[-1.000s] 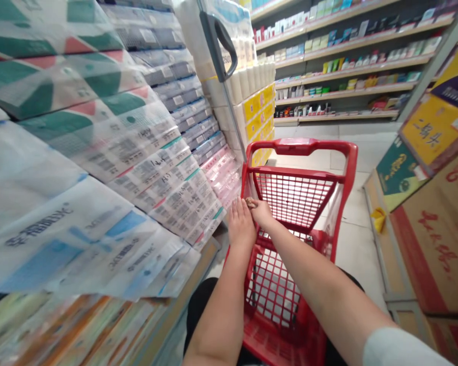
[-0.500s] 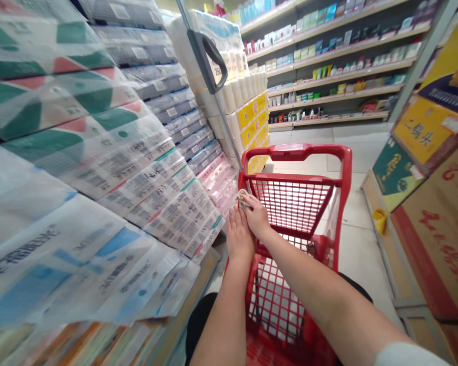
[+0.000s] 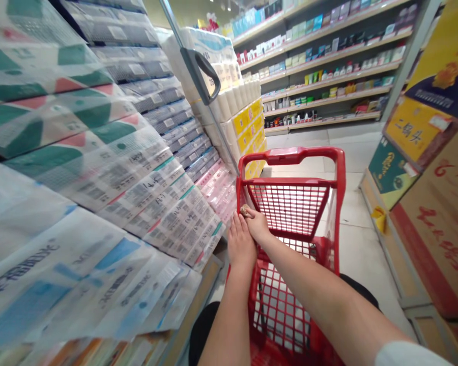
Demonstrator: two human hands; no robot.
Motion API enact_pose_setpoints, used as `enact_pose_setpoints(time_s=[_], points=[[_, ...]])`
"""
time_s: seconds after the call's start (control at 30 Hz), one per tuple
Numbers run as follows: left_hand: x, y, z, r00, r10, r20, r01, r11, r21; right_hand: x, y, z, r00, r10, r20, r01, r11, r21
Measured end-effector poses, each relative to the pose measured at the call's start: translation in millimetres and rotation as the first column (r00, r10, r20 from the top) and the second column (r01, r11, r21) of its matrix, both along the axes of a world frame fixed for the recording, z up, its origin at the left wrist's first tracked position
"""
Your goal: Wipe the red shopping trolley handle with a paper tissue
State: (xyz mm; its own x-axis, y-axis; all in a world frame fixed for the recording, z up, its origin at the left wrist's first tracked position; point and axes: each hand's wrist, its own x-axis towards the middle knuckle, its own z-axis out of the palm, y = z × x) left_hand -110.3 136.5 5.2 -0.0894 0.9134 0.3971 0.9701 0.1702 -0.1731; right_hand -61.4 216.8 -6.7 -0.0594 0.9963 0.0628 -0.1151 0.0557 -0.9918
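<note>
A red plastic shopping cart [image 3: 339, 203] stands before me, its handle at the far end. My left hand [image 3: 241, 244] lies with its fingers stretched out over the cart's left side rim. Right beside it, my right hand [image 3: 258, 226] pinches a small, crumpled, light-coloured cloth [image 3: 246, 210] against the same rim. The rim under both hands is mostly hidden. Inside the cart, a red grid flap [image 3: 290, 206] stands below the handle.
Stacked tissue packs [image 3: 168, 198] rise close on my left. A grey pole with a looped handle [image 3: 204, 76] leans by the toilet roll packs [image 3: 229, 101]. Cartons [image 3: 431, 223] line the right side. Shelves of small boxes and bottles [image 3: 328, 56] stand beyond the tiled floor [image 3: 354, 239].
My right hand and the cloth have slid a little toward me along the rim, and less of the cloth shows. The left hand stays on the rim. The whole view has shifted slightly.
</note>
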Motion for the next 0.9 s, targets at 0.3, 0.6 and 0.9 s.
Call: enact_pose_setpoints(time_s=[0.3,0.6,0.9], points=[[-2,1,-0.6,1.0,-0.011,-0.018,0.011,1.0,0.005,1,0,12.0,0.997,-0.015,0.071,0.012,0.999,0.039],[-3,2,0.0,1.0,-0.007,-0.014,0.007,1.0,-0.004,0,1,17.6,0.999,0.008,0.046,-0.006,0.999,-0.051],[-1,1,3.5,0.999,-0.018,-0.032,0.018,1.0,-0.02,3,6,18.2,0.998,-0.037,0.056,0.037,0.999,-0.001]])
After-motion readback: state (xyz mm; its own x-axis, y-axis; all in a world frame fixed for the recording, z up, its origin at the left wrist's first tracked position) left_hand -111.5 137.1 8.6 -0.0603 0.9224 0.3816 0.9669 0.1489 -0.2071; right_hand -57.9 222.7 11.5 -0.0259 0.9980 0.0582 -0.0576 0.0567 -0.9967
